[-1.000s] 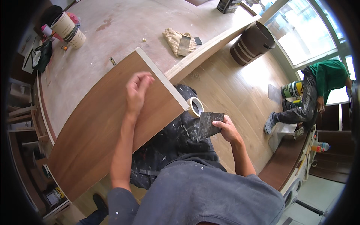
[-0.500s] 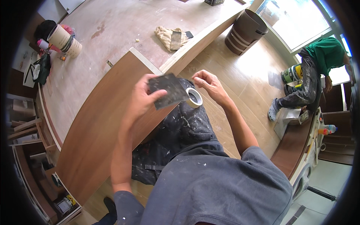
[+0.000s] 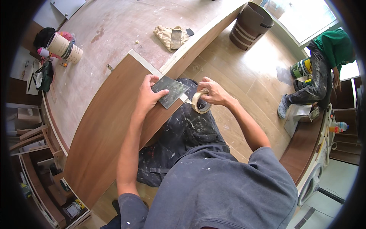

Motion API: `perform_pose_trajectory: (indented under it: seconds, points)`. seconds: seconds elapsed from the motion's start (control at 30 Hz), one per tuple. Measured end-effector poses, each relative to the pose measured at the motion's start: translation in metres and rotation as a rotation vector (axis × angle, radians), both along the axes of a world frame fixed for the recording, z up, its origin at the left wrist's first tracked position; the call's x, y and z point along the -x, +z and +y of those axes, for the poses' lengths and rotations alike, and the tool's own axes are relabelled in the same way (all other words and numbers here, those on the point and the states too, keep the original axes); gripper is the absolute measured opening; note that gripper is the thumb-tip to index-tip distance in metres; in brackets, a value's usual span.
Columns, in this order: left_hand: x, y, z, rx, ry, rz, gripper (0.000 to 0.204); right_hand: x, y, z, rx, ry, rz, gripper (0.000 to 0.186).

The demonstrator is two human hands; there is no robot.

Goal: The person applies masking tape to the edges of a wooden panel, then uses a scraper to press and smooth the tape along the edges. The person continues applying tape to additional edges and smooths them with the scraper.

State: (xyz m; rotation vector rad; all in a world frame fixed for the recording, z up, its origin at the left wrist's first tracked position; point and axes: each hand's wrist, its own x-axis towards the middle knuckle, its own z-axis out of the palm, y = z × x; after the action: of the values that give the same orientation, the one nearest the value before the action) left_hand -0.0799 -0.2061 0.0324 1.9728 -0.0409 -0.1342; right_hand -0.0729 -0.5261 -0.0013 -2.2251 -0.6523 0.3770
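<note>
The left hand pinches a dark square sheet of sandpaper flat against the edge of a long brown board, fingers closed on it, likely to press it to the wood. The right hand grips a roll of tape just beside it, over the lap. The board's long axis runs from lower left up toward the pale desk.

- Your left hand presses a dark flat scraper onto the brown board.
- Your right hand grips a tape roll just beside it.
</note>
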Motion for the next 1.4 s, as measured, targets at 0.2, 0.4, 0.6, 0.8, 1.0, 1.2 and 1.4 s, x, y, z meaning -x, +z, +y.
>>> perform_pose_trajectory:
  seconds: [0.2,0.4,0.6,0.8,1.0,1.2,1.4]
  points:
    - [0.003,0.040,-0.021,-0.642,-0.065,-0.049,0.075,0.032,0.045,0.001,-0.113,0.051,0.389,0.068]
    - [-0.004,0.036,-0.038,-0.761,-0.049,-0.014,0.072,0.044,0.030,0.030,-0.097,-0.101,0.676,0.059]
    - [0.002,0.033,-0.040,-0.764,-0.092,-0.038,0.068,0.035,0.035,0.030,0.094,-0.086,0.313,0.035]
    - [0.010,0.030,-0.040,-0.692,-0.161,-0.119,0.061,0.035,0.008,0.031,-0.145,-0.034,0.258,0.032]
    - [0.013,0.014,-0.048,-0.652,-0.094,-0.287,0.060,0.031,0.007,0.035,-0.265,-0.150,0.557,0.029]
    - [0.016,0.007,-0.053,-0.660,-0.031,-0.324,0.063,0.026,0.014,0.043,-0.159,-0.179,0.445,0.030]
    - [0.021,0.009,-0.056,-0.651,-0.010,-0.282,0.066,0.034,0.009,0.046,-0.276,-0.252,0.536,0.030]
